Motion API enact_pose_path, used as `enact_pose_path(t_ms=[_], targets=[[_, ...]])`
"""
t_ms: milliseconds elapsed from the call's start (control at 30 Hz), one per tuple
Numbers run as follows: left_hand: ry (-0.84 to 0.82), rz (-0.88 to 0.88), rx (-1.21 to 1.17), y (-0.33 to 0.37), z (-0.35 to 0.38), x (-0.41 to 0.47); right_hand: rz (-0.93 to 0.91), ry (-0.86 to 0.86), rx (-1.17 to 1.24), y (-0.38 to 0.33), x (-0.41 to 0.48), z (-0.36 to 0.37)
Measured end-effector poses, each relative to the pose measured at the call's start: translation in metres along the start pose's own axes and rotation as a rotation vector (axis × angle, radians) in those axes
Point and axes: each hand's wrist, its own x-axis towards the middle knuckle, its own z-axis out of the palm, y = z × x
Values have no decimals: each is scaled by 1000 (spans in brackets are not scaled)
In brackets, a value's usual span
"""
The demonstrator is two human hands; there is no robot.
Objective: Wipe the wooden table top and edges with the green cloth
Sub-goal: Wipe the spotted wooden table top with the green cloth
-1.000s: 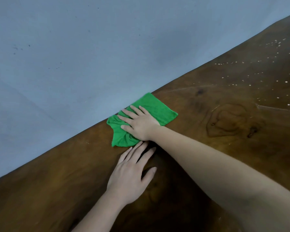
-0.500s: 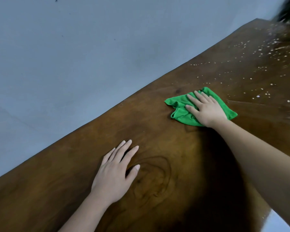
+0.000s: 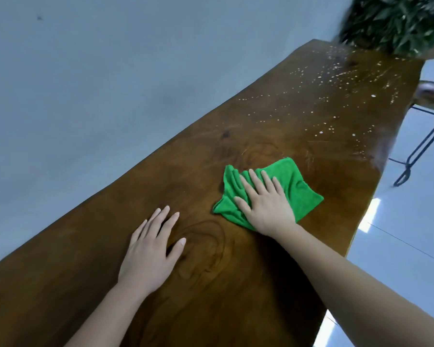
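The dark wooden table top [image 3: 110,259] runs diagonally from lower left to upper right. A crumpled green cloth [image 3: 298,189] lies on it near the middle of its width. My right hand [image 3: 263,204] presses flat on the cloth with straight, spread fingers. My left hand [image 3: 150,249] rests flat on the bare wood to the left of the cloth, fingers straight, holding nothing. White specks [image 3: 348,96] are scattered over the far part of the table.
A grey wall [image 3: 110,96] runs along the table's left edge. A leafy green plant [image 3: 396,23] stands at the far end. At the right, beyond the table's edge, a metal-framed stool or stand [image 3: 421,139] is on the pale tiled floor [image 3: 411,221].
My right hand has slid the cloth from the wall-side edge rightward and then back toward the middle of the table. My left hand stays flat on the wood. The view turned right, showing the plant and floor.
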Motion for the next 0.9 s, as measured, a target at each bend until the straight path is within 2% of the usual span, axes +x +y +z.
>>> enact_pose_path(t_ms=[100,200,700,900], targets=[[-13,48,11,8,2,3,-158,-26,-8,11,-31,1],[-23,68,-10,24,5,14,-205,-19,14,44,-37,-4],[-24,78,1,210,29,146,-29,36,56,306,81,-50],[2,62,1,254,38,183,55,76,52,392,124,-69]])
